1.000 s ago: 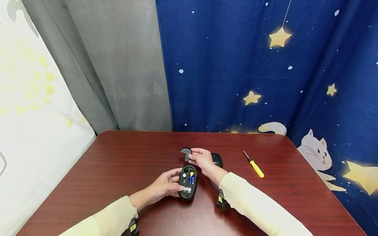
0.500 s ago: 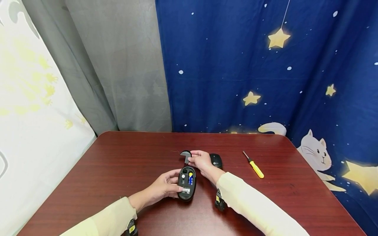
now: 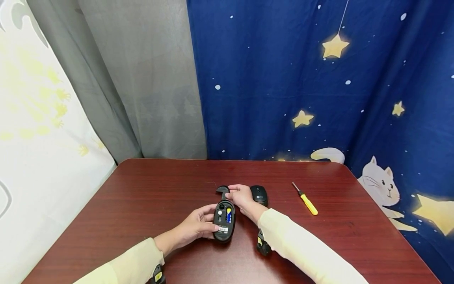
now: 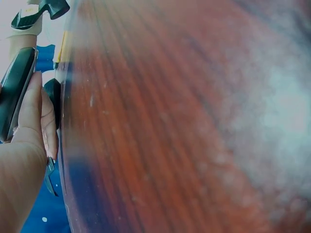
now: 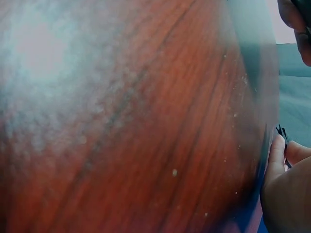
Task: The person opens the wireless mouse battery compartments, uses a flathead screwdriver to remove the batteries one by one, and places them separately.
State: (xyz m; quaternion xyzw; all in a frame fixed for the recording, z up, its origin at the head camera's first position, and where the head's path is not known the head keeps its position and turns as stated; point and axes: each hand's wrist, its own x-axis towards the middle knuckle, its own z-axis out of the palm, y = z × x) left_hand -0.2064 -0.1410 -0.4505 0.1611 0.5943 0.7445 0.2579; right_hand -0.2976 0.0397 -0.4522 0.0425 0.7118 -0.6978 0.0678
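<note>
My left hand (image 3: 196, 225) grips a black computer mouse (image 3: 223, 232) by its left side, underside facing up. In its uncovered battery slot sits a blue and yellow battery (image 3: 228, 215), beside a white round sticker and above a white label. Just beyond the mouse's far end, my right hand (image 3: 242, 196) pinches the thin, hook-shaped black battery cover (image 3: 222, 189) by its right edge; its lower end comes right up to the mouse in the head view. In the right wrist view the cover (image 5: 282, 131) shows edge-on between thumb and finger.
A second black mouse (image 3: 259, 194) lies right side up just right of my right hand. Farther right is a screwdriver (image 3: 307, 203) with a yellow handle. The dark red wooden table (image 3: 159, 177) ends at a curtain (image 3: 248, 79).
My right hand has lowered the battery cover toward me, closing the gap to the mouse's far end. The mouse in my left hand has shifted only slightly. More of the second mouse shows.
</note>
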